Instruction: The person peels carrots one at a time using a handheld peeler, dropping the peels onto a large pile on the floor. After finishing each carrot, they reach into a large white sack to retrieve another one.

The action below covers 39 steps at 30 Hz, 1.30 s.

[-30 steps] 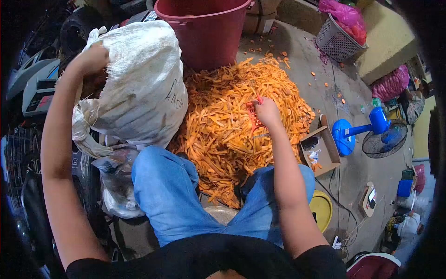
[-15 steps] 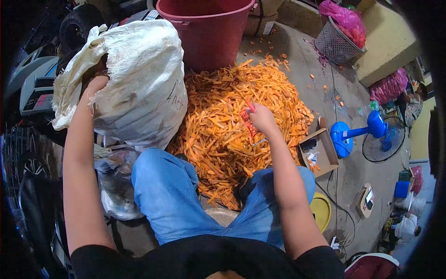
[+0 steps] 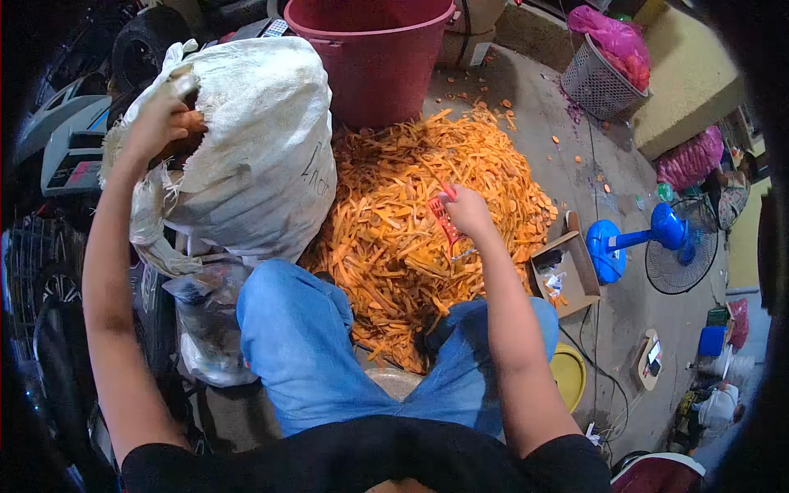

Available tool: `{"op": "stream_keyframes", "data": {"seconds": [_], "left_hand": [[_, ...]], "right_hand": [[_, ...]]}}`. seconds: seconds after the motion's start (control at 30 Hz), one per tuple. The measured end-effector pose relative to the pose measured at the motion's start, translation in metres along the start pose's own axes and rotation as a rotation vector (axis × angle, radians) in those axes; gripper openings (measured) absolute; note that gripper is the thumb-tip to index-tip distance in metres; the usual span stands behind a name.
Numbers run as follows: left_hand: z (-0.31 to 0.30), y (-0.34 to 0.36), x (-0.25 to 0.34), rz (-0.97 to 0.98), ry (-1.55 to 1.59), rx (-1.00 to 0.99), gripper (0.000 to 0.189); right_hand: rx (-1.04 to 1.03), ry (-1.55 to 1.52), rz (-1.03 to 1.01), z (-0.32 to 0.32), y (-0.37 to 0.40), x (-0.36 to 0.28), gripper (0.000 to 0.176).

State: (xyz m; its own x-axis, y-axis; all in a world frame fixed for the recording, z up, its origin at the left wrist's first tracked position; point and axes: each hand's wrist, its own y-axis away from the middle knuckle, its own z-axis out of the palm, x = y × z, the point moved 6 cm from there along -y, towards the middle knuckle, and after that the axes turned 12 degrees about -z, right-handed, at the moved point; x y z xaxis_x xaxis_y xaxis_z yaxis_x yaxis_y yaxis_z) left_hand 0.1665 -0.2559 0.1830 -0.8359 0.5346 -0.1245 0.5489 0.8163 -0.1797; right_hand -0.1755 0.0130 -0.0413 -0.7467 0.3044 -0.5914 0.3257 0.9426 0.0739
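Note:
At the torn mouth of a white woven sack (image 3: 263, 123), my left hand (image 3: 160, 125) is closed around an orange carrot (image 3: 194, 122), partly hidden by my fingers. My right hand (image 3: 467, 212) grips a red peeler (image 3: 444, 223) above a large heap of orange carrot peelings (image 3: 394, 214). The heap spreads over the floor in front of my knees, with round slices along its right side. The sack leans upright left of the heap and bears handwriting; what lies deeper inside it is hidden.
A big red tub (image 3: 370, 66) stands behind the heap. To the right are an open cardboard box (image 3: 583, 279), a blue fan (image 3: 608, 246), a yellow lid (image 3: 569, 374) and a cable. A grey basket (image 3: 596, 82) with pink bags sits far right. A plastic bag (image 3: 209, 337) lies beside my left knee.
My left hand has come up out of the sack's opening and now shows with a carrot in it. The sack's edge has shifted. My right hand and the peeler stay nearly still.

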Motion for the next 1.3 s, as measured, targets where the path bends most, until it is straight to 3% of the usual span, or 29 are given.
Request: {"op": "stream_keyframes", "data": {"seconds": [0.07, 0.1, 0.2, 0.27, 0.3, 0.33, 0.37, 0.4, 0.47, 0.53, 0.6, 0.63, 0.67, 0.7, 0.77, 0.83, 0.9, 0.97, 1.07, 1.2, 1.3], "left_hand": [[-0.03, 0.014, -0.004, -0.087, 0.391, -0.072, 0.033], [-0.055, 0.022, 0.007, -0.104, 0.32, -0.1, 0.038], [-0.093, 0.042, 0.014, -0.062, 0.564, 0.07, 0.046], [-0.098, 0.049, 0.015, 0.051, 1.344, 0.077, 0.054], [-0.085, 0.051, 0.022, 0.046, 1.53, 0.072, 0.058], [-0.072, 0.062, 0.051, -0.067, 1.714, -0.056, 0.057], [-0.062, 0.071, 0.082, -0.185, 1.799, 0.017, 0.057], [-0.041, 0.071, 0.103, -0.173, 1.865, -0.084, 0.053], [0.024, 0.067, 0.152, -0.309, 2.289, -0.539, 0.045], [0.09, 0.069, 0.198, -0.59, 2.292, -0.791, 0.036], [0.129, 0.075, 0.242, -0.627, 2.471, -0.964, 0.027], [0.141, 0.081, 0.259, -0.87, 2.5, -0.989, 0.024], [0.151, 0.083, 0.275, -0.665, 2.445, -1.142, 0.026], [0.154, 0.089, 0.291, -0.75, 2.514, -1.191, 0.027], [0.157, 0.099, 0.311, -0.67, 2.517, -1.365, 0.031], [0.157, 0.102, 0.328, -0.618, 2.539, -1.393, 0.034], [0.164, 0.103, 0.339, -0.541, 2.369, -1.402, 0.036], [0.169, 0.106, 0.342, -0.59, 2.273, -1.404, 0.035], [0.172, 0.113, 0.354, -0.562, 2.547, -1.699, 0.032], [0.186, 0.12, 0.347, -0.739, 2.368, -1.541, 0.033], [0.187, 0.12, 0.348, -0.82, 2.338, -1.424, 0.036]], "right_hand": [[0.01, 0.019, -0.013, -0.004, 0.001, -0.002, 0.019], [0.02, 0.038, -0.025, -0.005, 0.001, -0.004, 0.018], [0.015, -0.025, -0.023, -0.003, -0.001, -0.002, 0.017], [0.027, -0.061, -0.047, -0.002, 0.0, -0.004, 0.015], [0.044, -0.093, -0.068, -0.003, -0.001, -0.005, 0.014], [0.047, -0.094, -0.068, -0.001, -0.003, -0.004, 0.014], [0.049, -0.147, -0.059, 0.004, -0.005, -0.002, 0.013], [0.051, -0.197, -0.048, 0.007, -0.007, 0.002, 0.013], [0.076, -0.366, -0.021, 0.011, -0.011, 0.008, 0.013], [0.124, -0.714, 0.029, 0.01, -0.009, 0.006, 0.016], [0.183, -0.717, 0.084, -0.004, -0.002, -0.001, 0.018], [0.242, -0.718, 0.133, -0.011, -0.001, 0.003, 0.021], [0.291, -0.809, 0.1, -0.011, -0.001, 0.006, 0.023], [0.296, -0.806, 0.109, -0.009, -0.003, 0.013, 0.023], [0.456, -0.996, 0.098, -0.009, -0.008, 0.026, 0.023], [0.519, -1.099, 0.095, -0.019, 0.001, 0.016, 0.022], [0.571, -1.132, 0.167, -0.015, -0.001, 0.033, 0.02], [0.631, -1.16, 0.158, -0.007, -0.009, 0.058, 0.02], [0.814, -1.327, 0.267, -0.019, 0.004, 0.038, 0.021], [0.742, -0.994, 0.232, -0.017, 0.009, 0.01, 0.025], [0.763, -0.997, 0.186, -0.022, 0.015, -0.022, 0.025]]}}
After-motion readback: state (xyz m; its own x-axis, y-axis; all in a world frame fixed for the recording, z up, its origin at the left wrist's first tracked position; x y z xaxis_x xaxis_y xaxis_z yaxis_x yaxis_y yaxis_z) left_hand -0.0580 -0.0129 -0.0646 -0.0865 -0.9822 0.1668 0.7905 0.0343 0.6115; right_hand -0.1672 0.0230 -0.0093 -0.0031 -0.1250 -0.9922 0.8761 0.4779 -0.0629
